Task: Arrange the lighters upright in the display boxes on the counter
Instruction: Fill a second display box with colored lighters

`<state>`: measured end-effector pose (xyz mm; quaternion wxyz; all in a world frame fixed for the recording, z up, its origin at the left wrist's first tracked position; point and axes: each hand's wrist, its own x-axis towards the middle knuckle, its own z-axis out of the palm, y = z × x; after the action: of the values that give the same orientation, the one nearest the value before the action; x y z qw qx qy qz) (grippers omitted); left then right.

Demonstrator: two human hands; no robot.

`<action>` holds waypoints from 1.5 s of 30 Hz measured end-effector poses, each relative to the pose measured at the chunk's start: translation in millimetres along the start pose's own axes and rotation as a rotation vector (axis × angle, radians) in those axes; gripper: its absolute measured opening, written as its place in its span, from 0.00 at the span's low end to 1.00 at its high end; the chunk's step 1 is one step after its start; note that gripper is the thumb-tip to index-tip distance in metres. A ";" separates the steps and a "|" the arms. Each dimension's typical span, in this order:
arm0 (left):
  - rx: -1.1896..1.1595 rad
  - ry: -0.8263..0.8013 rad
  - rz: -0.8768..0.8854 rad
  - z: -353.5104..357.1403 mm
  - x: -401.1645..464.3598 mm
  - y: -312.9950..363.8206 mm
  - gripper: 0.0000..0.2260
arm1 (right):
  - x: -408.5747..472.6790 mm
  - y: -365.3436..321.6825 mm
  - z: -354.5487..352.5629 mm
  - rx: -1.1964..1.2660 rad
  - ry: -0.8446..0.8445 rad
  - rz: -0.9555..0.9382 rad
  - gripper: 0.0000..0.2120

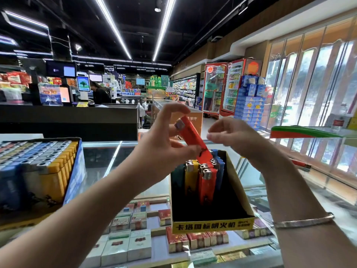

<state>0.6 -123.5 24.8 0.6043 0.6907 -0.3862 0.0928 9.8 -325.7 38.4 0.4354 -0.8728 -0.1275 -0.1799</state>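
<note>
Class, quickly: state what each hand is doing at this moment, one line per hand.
Left hand: pinching a tilted orange lighter above the yellow display box.
Right hand: open, fingers loosely curled, holding nothing.

Supermarket: checkout counter [67,115], drink fridges [224,88], glass counter [116,151] over cigarette packs [139,246].
</note>
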 end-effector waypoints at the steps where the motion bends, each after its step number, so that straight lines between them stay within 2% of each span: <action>1: -0.034 -0.086 -0.027 1.5 -1.7 1.0 0.23 | 0.7 3.3 2.7 -0.038 -0.070 0.078 0.04; 4: 0.097 -0.281 -0.043 7.9 -7.1 1.1 0.19 | 0.6 5.3 11.3 -0.074 -0.213 0.169 0.05; 7: 0.441 -0.256 0.079 13.2 -9.3 -1.3 0.18 | -0.4 2.1 12.5 -0.079 -0.208 0.173 0.02; 10: 0.630 -0.254 0.145 17.0 -10.7 -1.5 0.20 | -1.0 0.7 13.1 -0.086 -0.202 0.176 0.03; 12: 0.705 -0.236 0.200 18.9 -12.1 -3.8 0.21 | -1.2 -0.7 14.0 -0.097 -0.190 0.161 0.02; 17: 0.832 -0.229 0.340 26.1 -15.6 -8.9 0.15 | -0.9 -0.8 14.5 -0.100 -0.198 0.155 0.03; 23: 0.910 -0.177 0.380 26.2 -16.0 -6.7 0.21 | -2.7 0.8 3.6 -0.089 -0.186 0.162 0.05; 25: 0.936 -0.190 0.414 26.2 -16.3 -5.3 0.18 | -3.5 0.9 -0.7 -0.072 -0.164 0.155 0.04; 27: 0.927 -0.231 0.453 27.0 -15.3 -4.8 0.11 | -3.6 1.3 -3.1 -0.090 -0.131 0.152 0.03; 30: 0.791 -0.252 0.340 24.3 -12.9 -2.9 0.05 | -4.8 0.7 -5.8 -0.137 -0.101 0.127 0.04; 35: 0.574 -0.315 0.162 18.6 -9.6 -4.2 0.09 | -6.9 0.0 -9.5 -0.176 -0.137 0.082 0.05; 42: 0.667 -0.241 0.216 14.6 -7.5 -13.9 0.08 | -4.5 -2.6 -2.3 -0.174 -0.119 0.021 0.06; 45: 0.653 -0.264 0.152 11.2 -7.3 -18.6 0.11 | -4.3 -4.3 -1.7 -0.176 -0.157 0.008 0.08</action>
<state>3.9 -131.2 3.5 0.2879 0.8227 -0.4613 0.1661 3.9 -324.8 40.7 0.3465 -0.9196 -0.1413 -0.1195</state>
